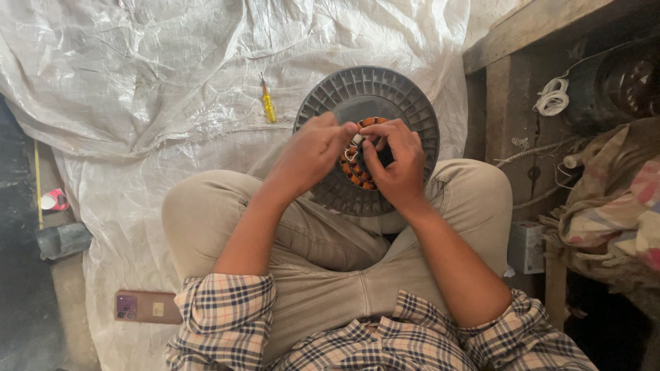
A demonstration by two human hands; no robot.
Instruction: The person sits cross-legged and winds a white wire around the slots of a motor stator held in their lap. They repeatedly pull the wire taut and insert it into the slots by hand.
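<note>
- The grey ribbed motor housing [412, 103] rests against the person's crossed legs; it looks rigid and fairly heavy, best steadied by its rim.
- At its hub, the copper coil ring [357, 175] seems fragile: thin wire, easily nicked.
- The left hand [309, 152] has its grip pinched on a winding; the right hand [399, 161] presses fingertips together on the ring.
- Beyond the housing, a yellow screwdriver [267, 103] lies on the crinkled white plastic sheet [137, 82], which looks slippery over the floor.

I see a yellow screwdriver [267, 104] lying on the white plastic sheet [137, 89], a phone [147, 306] at its edge, and a coil of white wire [552, 97] well apart.
</note>
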